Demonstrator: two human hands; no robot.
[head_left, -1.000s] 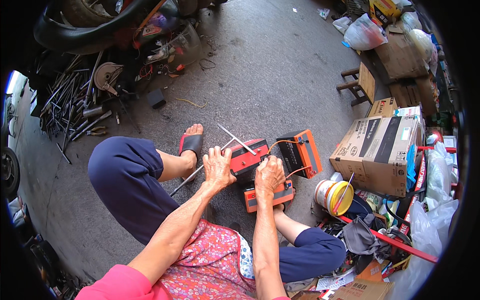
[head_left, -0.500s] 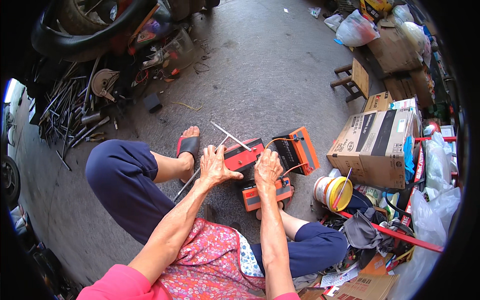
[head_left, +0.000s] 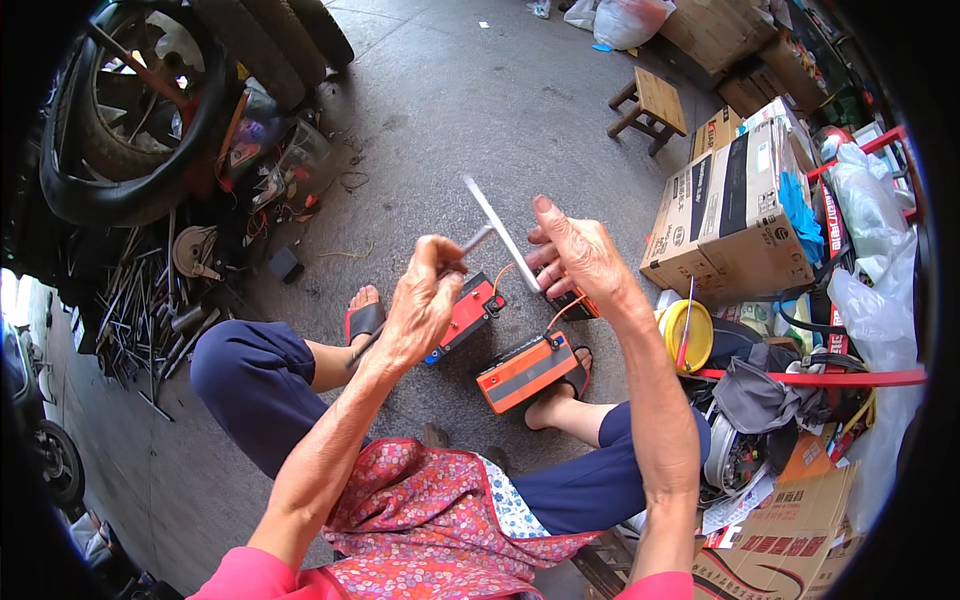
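My left hand (head_left: pixel 420 305) is closed round the shaft of a metal T-handle wrench (head_left: pixel 503 237), raised above the floor with its crossbar slanting up and away. My right hand (head_left: pixel 590 262) is open, fingers apart, close to the near end of the crossbar; whether it touches cannot be told. Below my hands stands a red-topped battery (head_left: pixel 468 314). An orange-and-black battery (head_left: pixel 525 374) lies nearer me, by my right foot. Mostly hidden behind my right hand is another orange battery (head_left: pixel 578 306). Orange wires (head_left: pixel 562 313) run between the batteries.
Metal rods and tools (head_left: pixel 130 310) lie heaped at the left, below a tyre (head_left: pixel 70 175). To the right are a large cardboard box (head_left: pixel 725 215), a yellow-lidded bucket (head_left: pixel 690 337) and a red bar (head_left: pixel 830 379). A small wooden stool (head_left: pixel 660 100) stands farther off.
The wrench has risen off the red-topped battery in my left hand. My right hand has left that battery, moved up and right, and spread its fingers. The view has shifted.
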